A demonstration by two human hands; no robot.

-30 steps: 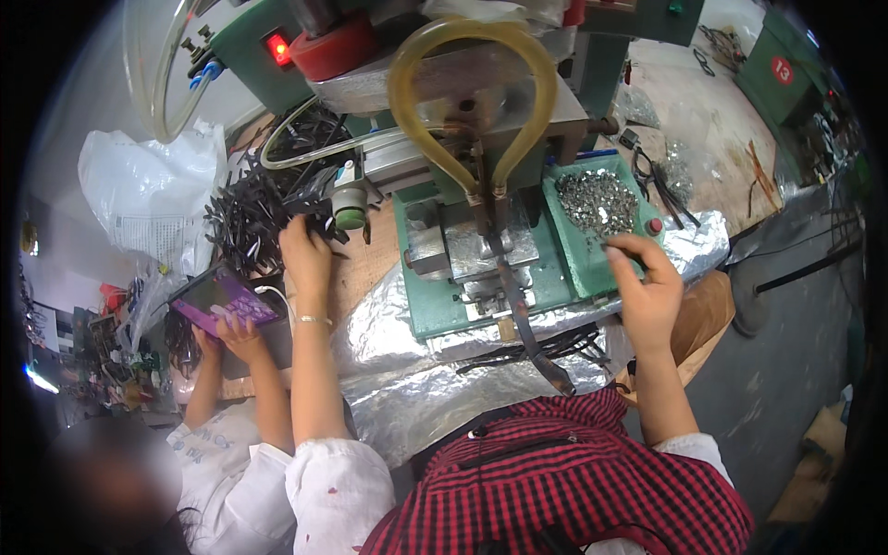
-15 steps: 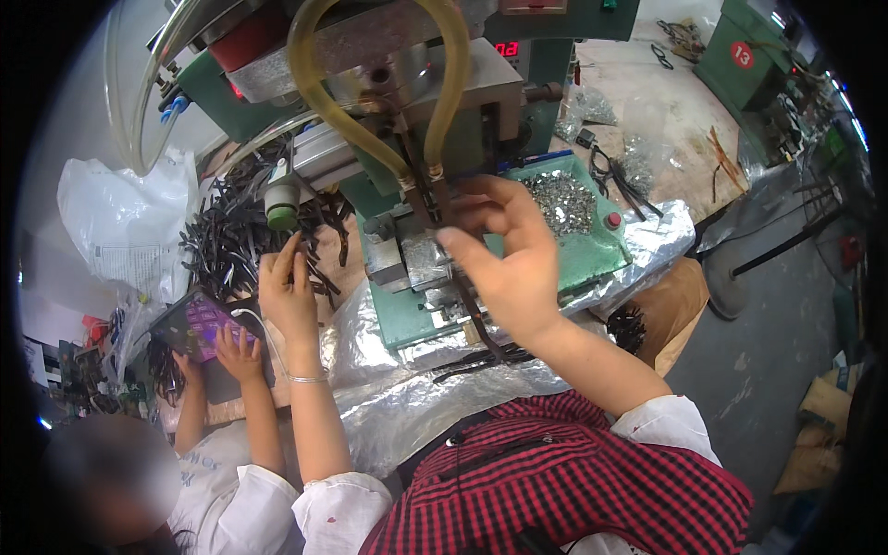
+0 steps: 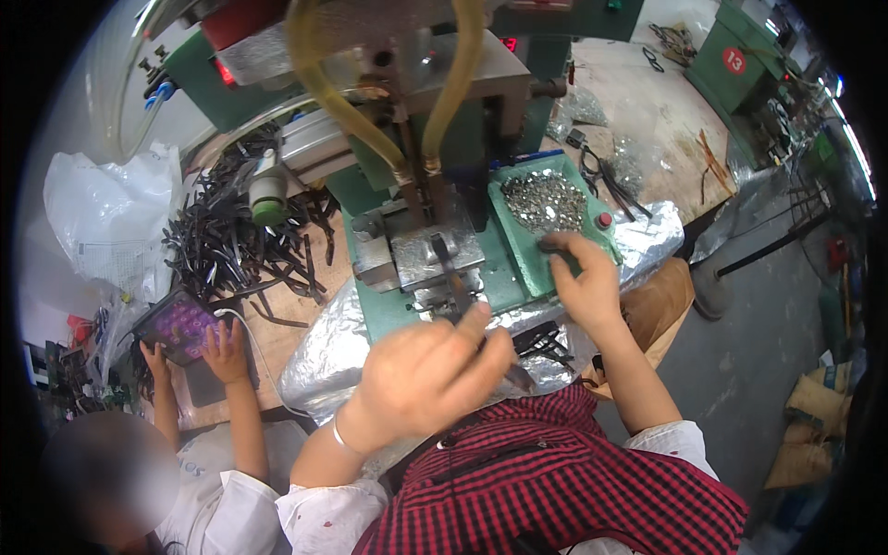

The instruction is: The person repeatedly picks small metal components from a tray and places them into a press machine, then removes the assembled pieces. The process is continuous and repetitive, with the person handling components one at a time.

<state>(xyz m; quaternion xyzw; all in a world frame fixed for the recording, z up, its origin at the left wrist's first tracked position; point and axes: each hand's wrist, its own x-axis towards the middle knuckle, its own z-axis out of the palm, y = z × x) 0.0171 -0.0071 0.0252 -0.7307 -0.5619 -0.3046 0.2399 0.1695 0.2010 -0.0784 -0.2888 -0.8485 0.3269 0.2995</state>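
Head camera: the left grip (image 3: 421,379) curls over a dark strip (image 3: 455,285), best kept straight from metal block (image 3: 416,254) toward the near edge of the worktop (image 3: 684,106), hold unclear; the right grip (image 3: 589,282), slightly parted, contents indistinct, is over the green tray (image 3: 527,264).

White plastic bag (image 3: 116,215), lit tablet (image 3: 181,327)

At left are 1 white bag (image 3: 113,213), 1 tablet (image 3: 185,326) and 1 dark strip heap (image 3: 217,245); centre-right, 1 green tray (image 3: 532,266).
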